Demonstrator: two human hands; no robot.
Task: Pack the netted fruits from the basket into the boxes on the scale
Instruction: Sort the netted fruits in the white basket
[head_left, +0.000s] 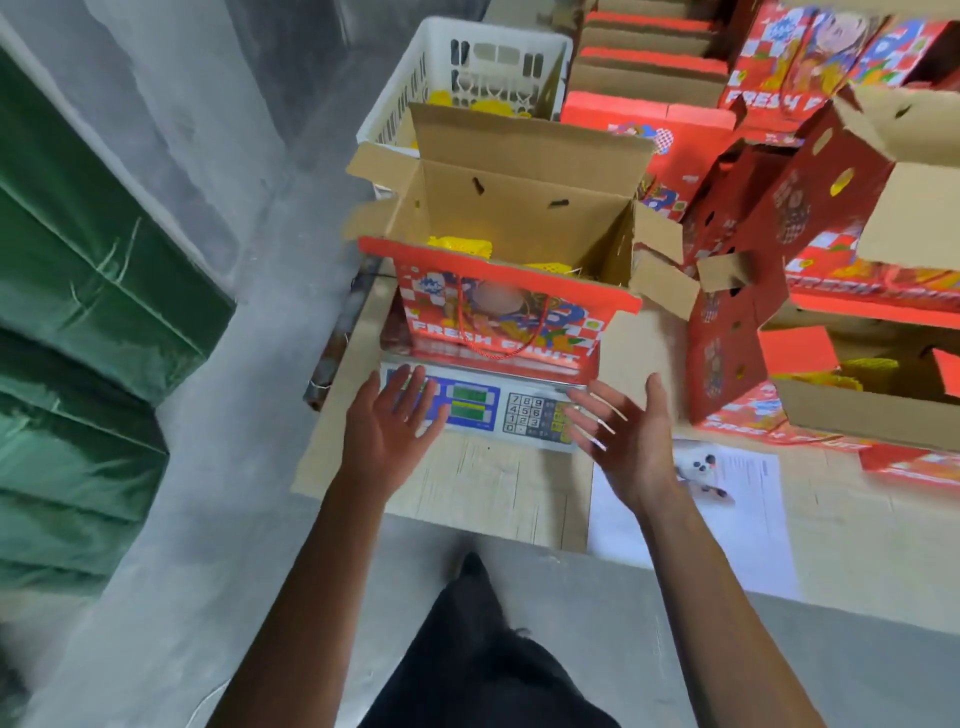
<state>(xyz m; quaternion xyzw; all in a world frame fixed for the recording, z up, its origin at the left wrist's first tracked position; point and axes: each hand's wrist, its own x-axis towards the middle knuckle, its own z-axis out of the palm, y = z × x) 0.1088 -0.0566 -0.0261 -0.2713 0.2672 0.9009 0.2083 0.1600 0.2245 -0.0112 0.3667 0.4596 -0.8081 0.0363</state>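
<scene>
Both the left hand (387, 421) and right hand (628, 436) are hovering empty with fingers spread over the scale (524, 410). The open red box (498, 291) is sitting on it, holding yellow netted fruits (460, 245); the white basket (457, 78) is standing just behind

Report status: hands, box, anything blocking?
Both hands, left and right, open, empty, over scale. Box open, netted fruit inside. Nothing blocking.
</scene>
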